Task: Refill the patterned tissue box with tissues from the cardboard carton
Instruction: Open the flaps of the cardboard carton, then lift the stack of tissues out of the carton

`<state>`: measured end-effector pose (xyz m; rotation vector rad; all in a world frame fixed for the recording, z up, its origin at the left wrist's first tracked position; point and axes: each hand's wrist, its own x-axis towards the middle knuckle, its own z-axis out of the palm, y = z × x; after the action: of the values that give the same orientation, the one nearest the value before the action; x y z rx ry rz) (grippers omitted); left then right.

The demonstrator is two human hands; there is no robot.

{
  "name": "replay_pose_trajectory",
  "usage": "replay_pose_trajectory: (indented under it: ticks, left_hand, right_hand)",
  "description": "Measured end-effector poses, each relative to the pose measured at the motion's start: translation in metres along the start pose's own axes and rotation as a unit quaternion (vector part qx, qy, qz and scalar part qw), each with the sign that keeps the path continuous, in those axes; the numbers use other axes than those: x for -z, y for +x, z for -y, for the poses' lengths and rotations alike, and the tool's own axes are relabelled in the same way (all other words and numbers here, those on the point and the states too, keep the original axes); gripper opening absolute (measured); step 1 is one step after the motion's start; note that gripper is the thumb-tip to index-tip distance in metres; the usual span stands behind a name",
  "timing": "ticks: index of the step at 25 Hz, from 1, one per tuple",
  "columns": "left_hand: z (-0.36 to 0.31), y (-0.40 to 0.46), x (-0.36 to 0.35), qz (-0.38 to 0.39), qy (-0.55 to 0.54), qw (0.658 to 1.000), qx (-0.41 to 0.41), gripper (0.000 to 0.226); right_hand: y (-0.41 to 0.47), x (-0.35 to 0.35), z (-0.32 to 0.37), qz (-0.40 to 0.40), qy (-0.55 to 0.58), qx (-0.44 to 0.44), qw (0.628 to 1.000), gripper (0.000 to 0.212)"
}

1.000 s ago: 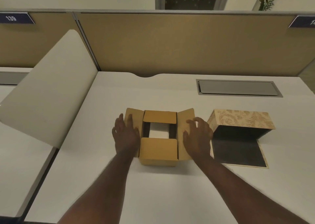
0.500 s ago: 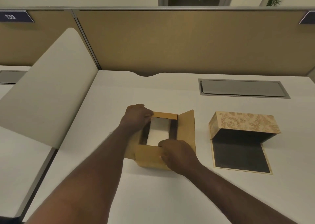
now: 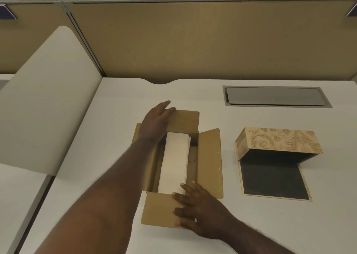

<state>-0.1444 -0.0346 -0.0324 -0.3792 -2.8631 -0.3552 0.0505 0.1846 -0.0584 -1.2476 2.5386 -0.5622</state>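
Pressing flat, both open hands spread one cardboard carton's (image 3: 209, 163) flaps on a white desk (image 3: 251, 224).
Left hand (image 3: 154, 123), right hand (image 3: 195, 208) grasp nothing; one tissue stack (image 3: 174, 161); one patterned tissue box (image 3: 278, 143) at right; tan partition (image 3: 193, 39) behind.

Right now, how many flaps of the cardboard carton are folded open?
4: far flap under the left hand, near flap under the right hand, right flap, left flap mostly hidden.

There is one view only, from a wide-angle camera on the person's head, looking forward and steeply down onto the white tabletop (image 3: 241, 224). It sits close: both forearms enter from the lower edge and the fingers (image 3: 166, 107) reach only mid-frame. Beyond the fingers the tan partition (image 3: 202, 41) fills the upper part, its straight top rail bowed by the lens.
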Motion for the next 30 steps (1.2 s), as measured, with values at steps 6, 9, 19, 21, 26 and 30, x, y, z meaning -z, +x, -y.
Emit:
replay_pose_trajectory:
  ticks: [6, 9, 19, 21, 26, 30]
  left_hand:
    - [0.01, -0.009, -0.03, 0.194, 0.079, 0.978, -0.008, 0.05]
    - [0.012, -0.013, -0.033, 0.198, 0.018, 0.98, 0.026, 0.046]
    - [0.008, -0.016, -0.019, 0.143, -0.01, 0.989, 0.016, 0.043]
    - [0.002, -0.029, -0.013, 0.081, -0.023, 0.996, 0.033, 0.04]
    - [-0.028, -0.073, -0.009, 0.047, -0.149, 0.974, 0.164, 0.039]
    - [-0.061, -0.093, -0.015, 0.079, -0.295, 0.904, 0.3, 0.061]
  right_hand:
    - [0.004, -0.008, -0.003, -0.032, -0.027, 0.014, 0.999, 0.027]
    - [0.005, -0.015, -0.004, -0.055, -0.049, 0.009, 0.997, 0.035]
    - [0.003, -0.001, 0.01, -0.061, -0.022, -0.086, 0.994, 0.029]
    - [0.011, 0.011, 0.015, -0.085, 0.083, -0.212, 0.97, 0.038]
    - [0.071, 0.037, 0.009, -0.105, 0.303, -0.45, 0.834, 0.067]
    - [0.108, 0.032, -0.01, -0.103, 0.478, -0.536, 0.688, 0.075]
